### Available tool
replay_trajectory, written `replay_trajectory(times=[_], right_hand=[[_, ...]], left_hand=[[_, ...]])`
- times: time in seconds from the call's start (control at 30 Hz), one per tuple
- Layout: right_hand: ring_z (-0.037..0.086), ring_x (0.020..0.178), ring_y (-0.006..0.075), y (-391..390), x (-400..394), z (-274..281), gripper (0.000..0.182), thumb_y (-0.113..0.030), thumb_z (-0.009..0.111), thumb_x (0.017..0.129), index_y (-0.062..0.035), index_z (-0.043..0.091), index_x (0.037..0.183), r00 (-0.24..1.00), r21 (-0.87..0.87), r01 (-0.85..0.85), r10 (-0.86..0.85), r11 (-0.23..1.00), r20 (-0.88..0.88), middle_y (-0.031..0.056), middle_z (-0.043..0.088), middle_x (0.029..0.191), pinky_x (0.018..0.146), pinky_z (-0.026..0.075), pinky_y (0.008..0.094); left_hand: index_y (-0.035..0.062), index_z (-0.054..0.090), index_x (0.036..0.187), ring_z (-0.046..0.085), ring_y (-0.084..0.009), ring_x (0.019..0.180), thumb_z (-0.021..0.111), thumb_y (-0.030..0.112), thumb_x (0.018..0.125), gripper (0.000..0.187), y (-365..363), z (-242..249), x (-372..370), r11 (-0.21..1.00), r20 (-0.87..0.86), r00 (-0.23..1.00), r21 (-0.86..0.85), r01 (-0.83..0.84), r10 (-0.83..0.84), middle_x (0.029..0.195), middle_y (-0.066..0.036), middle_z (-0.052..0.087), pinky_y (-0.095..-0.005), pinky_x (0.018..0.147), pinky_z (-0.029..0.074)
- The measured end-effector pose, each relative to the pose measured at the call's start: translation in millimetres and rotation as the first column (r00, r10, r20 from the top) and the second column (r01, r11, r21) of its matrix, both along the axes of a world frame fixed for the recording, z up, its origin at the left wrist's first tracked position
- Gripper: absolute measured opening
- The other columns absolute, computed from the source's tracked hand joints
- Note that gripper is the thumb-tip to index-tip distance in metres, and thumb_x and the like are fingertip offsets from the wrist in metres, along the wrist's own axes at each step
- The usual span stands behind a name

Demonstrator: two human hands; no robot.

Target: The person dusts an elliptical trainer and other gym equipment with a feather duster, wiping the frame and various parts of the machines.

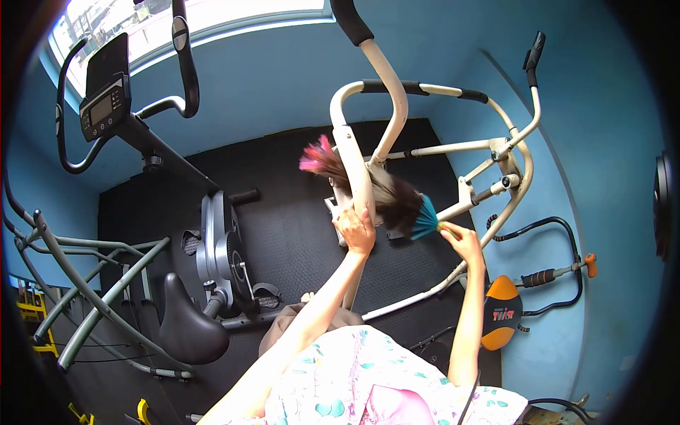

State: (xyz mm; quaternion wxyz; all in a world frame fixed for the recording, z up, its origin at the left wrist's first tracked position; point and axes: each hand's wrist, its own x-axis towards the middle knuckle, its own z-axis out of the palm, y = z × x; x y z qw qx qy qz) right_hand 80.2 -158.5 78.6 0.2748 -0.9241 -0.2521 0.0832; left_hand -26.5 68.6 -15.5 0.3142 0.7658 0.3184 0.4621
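Observation:
My right hand (464,243) is closed around the handle end of a fluffy duster (398,200). The duster is teal near the hand, then dark brown and pale, with a pink tip; it passes behind a white tube, which hides part of it. That tube belongs to a white exercise machine frame (356,170) with black foam grips. Lower on the same upright, my left hand (355,228) wraps its fingers around the tube. Whether the bristles touch the tube at this point is hard to make out.
A black exercise bike (216,241) stands to the left, its saddle (190,327) close to me. Beyond it is a grey-green tubular frame (92,312). An orange and black twist board (501,312) and a black bar sit by the blue wall at right. Black matting (283,205) covers the floor.

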Motion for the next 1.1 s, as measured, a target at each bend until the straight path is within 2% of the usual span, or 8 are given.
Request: replay_trajectory(times=[0.07, 0.17, 0.27, 0.43, 0.77, 0.9, 1.0, 1.1], right_hand=[[0.065, 0.083, 0.0155, -42.0, -1.4, 1.5, 0.029, -0.024, 0.066, 0.078, -0.0102, 0.065, 0.102, 0.996, 0.095, 0.04, -0.032, 0.995, -0.086, 0.0063, 0.067, 0.091, 0.075, 0.049, 0.0254], [0.065, 0.081, 0.0161, -69.5, 2.0, 3.2, 0.029, -0.022, 0.067, 0.077, -0.007, 0.064, 0.102, 0.991, 0.049, 0.075, -0.068, 0.996, -0.118, 0.0102, 0.067, 0.09, 0.075, 0.049, 0.0259], [0.065, 0.083, 0.017, -40.6, 7.9, 1.4, 0.03, -0.022, 0.068, 0.076, -0.0072, 0.064, 0.102, 0.995, 0.061, 0.038, -0.032, 0.997, -0.094, 0.0094, 0.067, 0.091, 0.074, 0.05, 0.028], [0.065, 0.079, 0.0242, 46.0, 20.1, 7.3, 0.03, -0.039, 0.065, 0.075, -0.0215, 0.066, 0.099, 0.999, -0.075, 0.01, -0.007, 0.997, 0.044, 0.0089, 0.066, 0.085, 0.069, 0.05, 0.0317], [0.064, 0.079, 0.0252, 160.8, 15.3, -0.7, 0.035, -0.045, 0.061, 0.075, -0.0216, 0.066, 0.1, 0.984, -0.109, -0.09, 0.106, 0.99, 0.145, 0.0083, 0.066, 0.081, 0.069, 0.051, 0.034], [0.064, 0.079, 0.0257, 120.1, 8.3, 10.1, 0.035, -0.045, 0.062, 0.075, -0.0214, 0.066, 0.101, 0.984, -0.082, -0.141, 0.149, 0.987, 0.1, 0.0098, 0.066, 0.083, 0.069, 0.051, 0.0342], [0.064, 0.084, 0.0211, 57.6, 10.6, 9.6, 0.037, -0.042, 0.063, 0.076, -0.0162, 0.065, 0.103, 0.997, -0.151, -0.034, 0.023, 0.988, -0.07, 0.0098, 0.066, 0.09, 0.073, 0.048, 0.03], [0.065, 0.084, 0.0217, -14.5, 17.3, -10.6, 0.029, -0.032, 0.066, 0.077, -0.0161, 0.066, 0.101, 0.993, 0.04, -0.042, 0.046, 0.998, -0.107, 0.0087, 0.066, 0.089, 0.073, 0.05, 0.0293]], left_hand=[[-0.0079, 0.052, 0.099, 0.047, -0.0332, 0.091, 0.034, 0.033, 0.091, 0.045, -0.3, -4.3, 0.8, 1.0, -0.004, 1.0, 0.007, 0.003, -0.003, 0.094, -0.021, 0.052, -0.0407, 0.083, 0.03], [-0.0079, 0.051, 0.099, 0.047, -0.0336, 0.09, 0.033, 0.034, 0.091, 0.046, 0.6, -1.9, 1.4, 1.0, -0.007, 1.0, 0.011, -0.004, 0.004, 0.093, -0.021, 0.052, -0.0408, 0.082, 0.03], [-0.0077, 0.051, 0.1, 0.046, -0.0339, 0.089, 0.033, 0.034, 0.091, 0.046, -1.8, 0.4, 0.3, 1.0, -0.009, 1.0, -0.005, -0.007, 0.006, 0.094, -0.021, 0.052, -0.0407, 0.083, 0.03], [-0.0078, 0.05, 0.104, 0.046, -0.0342, 0.09, 0.032, 0.034, 0.091, 0.047, 0.1, -1.3, 1.1, 0.999, 0.006, 1.0, 0.029, -0.02, 0.02, 0.096, -0.022, 0.052, -0.0406, 0.083, 0.03], [-0.0062, 0.049, 0.107, 0.048, -0.0348, 0.088, 0.039, 0.032, 0.089, 0.043, -0.1, -5.2, 0.4, 0.999, -0.012, 1.0, 0.035, -0.015, 0.015, 0.094, -0.022, 0.054, -0.0415, 0.084, 0.03], [-0.0055, 0.049, 0.107, 0.049, -0.0346, 0.09, 0.04, 0.032, 0.089, 0.043, 1.3, -3.1, 0.9, 1.0, -0.001, 1.0, 0.025, 0.019, -0.019, 0.096, -0.021, 0.054, -0.0414, 0.084, 0.03], [-0.007, 0.05, 0.105, 0.047, -0.0331, 0.089, 0.033, 0.034, 0.091, 0.046, 1.4, 0.6, 0.8, 0.999, 0.024, 1.0, 0.037, 0.002, -0.003, 0.096, -0.02, 0.053, -0.0402, 0.084, 0.03], [-0.0068, 0.05, 0.105, 0.047, -0.0331, 0.09, 0.033, 0.034, 0.091, 0.047, 1.1, -1.1, 1.2, 0.999, 0.015, 1.0, 0.037, -0.002, 0.001, 0.096, -0.02, 0.053, -0.04, 0.084, 0.03]])
